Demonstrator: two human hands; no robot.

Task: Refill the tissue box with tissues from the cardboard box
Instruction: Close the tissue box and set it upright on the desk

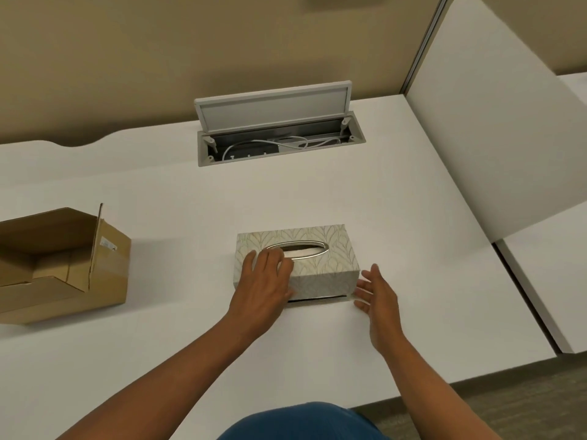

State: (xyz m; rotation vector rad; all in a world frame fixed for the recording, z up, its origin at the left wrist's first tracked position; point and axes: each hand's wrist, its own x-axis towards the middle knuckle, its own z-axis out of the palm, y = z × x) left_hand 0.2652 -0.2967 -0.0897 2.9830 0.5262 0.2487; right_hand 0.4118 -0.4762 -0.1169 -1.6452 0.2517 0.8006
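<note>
A patterned grey-white tissue box (324,268) with a silver oval slot sits on the white desk (190,344); white tissue shows in the slot. A dark gap shows under its near edge above a thin base. My left hand (265,287) rests flat on the box's left top corner and side. My right hand (378,296) is open, fingers spread, just beside the box's right near corner, apart from it. A brown cardboard box (63,265) lies open at the left edge; I cannot tell what it contains.
An open cable hatch (279,138) with its lid raised and white cables inside is set in the desk behind the tissue box. A white partition panel (492,138) stands on the right. Carpet floor lies beyond the desk's near right edge.
</note>
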